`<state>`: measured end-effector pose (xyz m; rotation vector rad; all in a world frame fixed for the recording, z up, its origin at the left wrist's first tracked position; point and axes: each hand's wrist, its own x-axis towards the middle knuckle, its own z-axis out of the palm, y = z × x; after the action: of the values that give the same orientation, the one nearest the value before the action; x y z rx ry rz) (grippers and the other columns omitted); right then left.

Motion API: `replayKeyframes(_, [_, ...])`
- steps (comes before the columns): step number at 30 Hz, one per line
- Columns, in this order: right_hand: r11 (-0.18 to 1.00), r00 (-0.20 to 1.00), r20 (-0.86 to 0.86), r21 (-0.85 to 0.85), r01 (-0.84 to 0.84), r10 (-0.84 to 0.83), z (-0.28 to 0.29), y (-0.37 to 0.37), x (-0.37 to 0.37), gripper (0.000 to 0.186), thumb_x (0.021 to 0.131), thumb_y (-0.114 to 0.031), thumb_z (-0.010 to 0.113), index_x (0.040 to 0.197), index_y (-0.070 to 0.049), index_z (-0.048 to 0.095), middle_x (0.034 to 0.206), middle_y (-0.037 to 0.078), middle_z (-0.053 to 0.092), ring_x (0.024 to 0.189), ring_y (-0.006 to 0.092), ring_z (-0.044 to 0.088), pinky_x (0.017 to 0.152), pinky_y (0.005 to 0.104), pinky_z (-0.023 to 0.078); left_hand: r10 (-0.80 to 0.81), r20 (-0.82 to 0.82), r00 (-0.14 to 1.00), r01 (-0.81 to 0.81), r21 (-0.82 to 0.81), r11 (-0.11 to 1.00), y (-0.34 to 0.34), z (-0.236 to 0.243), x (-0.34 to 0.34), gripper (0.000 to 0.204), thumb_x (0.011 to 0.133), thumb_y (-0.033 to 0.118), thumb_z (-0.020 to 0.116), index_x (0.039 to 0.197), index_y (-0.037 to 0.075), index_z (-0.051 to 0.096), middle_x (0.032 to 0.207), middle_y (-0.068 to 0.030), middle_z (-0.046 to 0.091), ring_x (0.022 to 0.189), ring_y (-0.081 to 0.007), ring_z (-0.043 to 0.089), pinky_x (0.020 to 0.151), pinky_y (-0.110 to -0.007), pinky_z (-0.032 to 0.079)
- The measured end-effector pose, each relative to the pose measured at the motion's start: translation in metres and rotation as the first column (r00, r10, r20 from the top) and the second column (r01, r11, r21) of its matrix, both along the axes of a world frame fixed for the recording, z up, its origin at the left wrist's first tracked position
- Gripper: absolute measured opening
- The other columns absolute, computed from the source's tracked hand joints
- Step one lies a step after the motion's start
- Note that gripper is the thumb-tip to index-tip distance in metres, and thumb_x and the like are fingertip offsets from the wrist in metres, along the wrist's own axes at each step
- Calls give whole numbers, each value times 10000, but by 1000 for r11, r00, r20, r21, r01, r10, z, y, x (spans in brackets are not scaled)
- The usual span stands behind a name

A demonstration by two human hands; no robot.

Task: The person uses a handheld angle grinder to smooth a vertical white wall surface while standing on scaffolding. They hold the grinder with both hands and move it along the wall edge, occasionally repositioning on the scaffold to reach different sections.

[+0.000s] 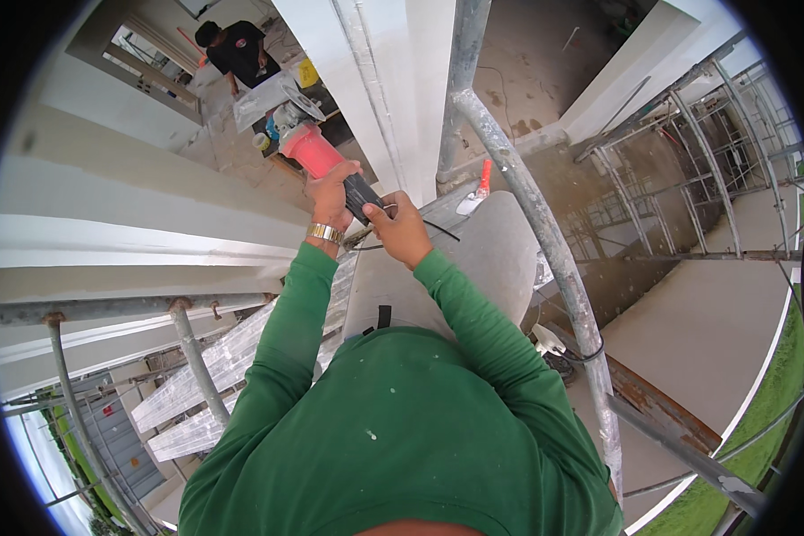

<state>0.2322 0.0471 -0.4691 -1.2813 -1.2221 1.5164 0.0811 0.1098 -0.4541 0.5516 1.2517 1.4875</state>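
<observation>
An angle grinder with a red body, a black rear end and a round disc points up and away to the left in front of me. My left hand is closed round its body, below the red part. My right hand grips the black rear end, thumb on top. From there a dark cable runs over my light-coloured trousers. Near my knee lies a tool with an orange handle; what kind it is, I cannot tell.
A curved scaffold pipe rises close on my right, with a white plug beside it. Metal scaffold planks lie below left. A white column stands ahead. Another person works lower down at far left.
</observation>
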Motion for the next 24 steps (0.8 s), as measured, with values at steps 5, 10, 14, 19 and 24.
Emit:
replayKeyframes(5, [999, 993, 119, 45, -16, 11, -1, 0, 12, 528, 966, -346, 729, 1240, 44, 501, 966, 183, 700, 765, 213, 678, 682, 349, 552, -62, 140, 988, 72, -68, 995, 1, -20, 9, 167, 819, 48, 770, 948, 19, 667, 872, -96, 699, 757, -211, 689, 700, -360, 586])
replayKeyframes(10, [958, 946, 310, 233, -169, 91, 4, 12, 21, 713, 794, -297, 773, 1316, 72, 458, 1072, 307, 693, 992, 435, 710, 849, 486, 555, -123, 18, 992, 124, -90, 988, -20, -5, 34, 249, 848, 99, 802, 1027, 61, 633, 919, -55, 700, 819, -167, 692, 715, -337, 585])
replayKeyframes(14, [963, 907, 359, 68, -259, 219, 20, 32, 26, 797, 678, -294, 802, 1315, 51, 468, 1092, 296, 696, 1021, 427, 707, 877, 472, 558, -218, 77, 973, 221, -34, 975, -31, -23, 39, 584, 838, 292, 880, 1252, 70, 534, 1106, -50, 655, 935, -161, 669, 794, -343, 568])
replayKeyframes(19, [979, 880, 439, 11, -205, 179, -1, 37, 23, 716, 638, -258, 815, 1229, 19, 522, 1052, 253, 714, 994, 404, 718, 866, 440, 568, -295, 118, 948, 306, -95, 947, -35, -43, 44, 713, 889, 479, 808, 1365, 58, 483, 1245, -71, 613, 1132, -174, 605, 976, -367, 505])
replayKeyframes(24, [985, 945, 293, 48, -163, 142, -27, 35, 30, 634, 611, -197, 824, 1151, 13, 568, 1007, 215, 721, 943, 355, 728, 841, 410, 571, -428, -160, 889, 405, -157, 901, -42, -54, 38, 740, 967, 582, 658, 1466, 90, 423, 1338, -71, 586, 1231, -185, 562, 1040, -362, 455])
